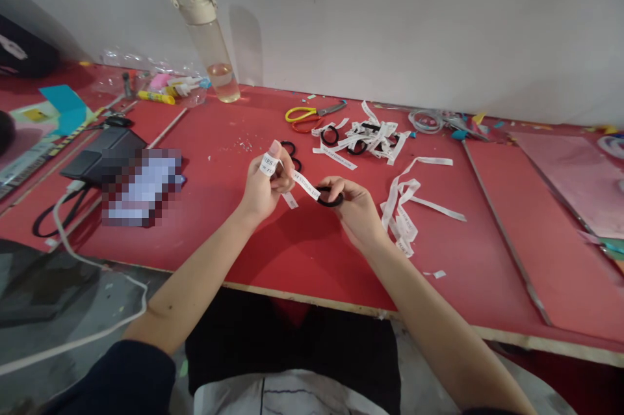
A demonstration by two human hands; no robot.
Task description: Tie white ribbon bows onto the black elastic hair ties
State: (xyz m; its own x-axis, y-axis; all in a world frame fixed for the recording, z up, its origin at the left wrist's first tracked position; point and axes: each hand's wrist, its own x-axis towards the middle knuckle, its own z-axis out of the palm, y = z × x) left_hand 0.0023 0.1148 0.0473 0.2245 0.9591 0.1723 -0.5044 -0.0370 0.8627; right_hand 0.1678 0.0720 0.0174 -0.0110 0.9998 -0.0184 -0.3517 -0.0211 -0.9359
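A printed white ribbon runs between my two hands, above the red table. My left hand is closed on it, with one turn of ribbon around the thumb. My right hand pinches a black hair tie, and the ribbon's right end meets this loop; whether it is knotted there I cannot tell. More black hair ties lie just behind my left hand. Beyond my right hand sits a pile of ribbons with black loops. Loose ribbon strips lie to its right.
Yellow-and-red-handled scissors lie behind the hands. A tall bottle stands near the wall. At left are a pixelated phone-like object, a black box and a white cable. A red board lies at right.
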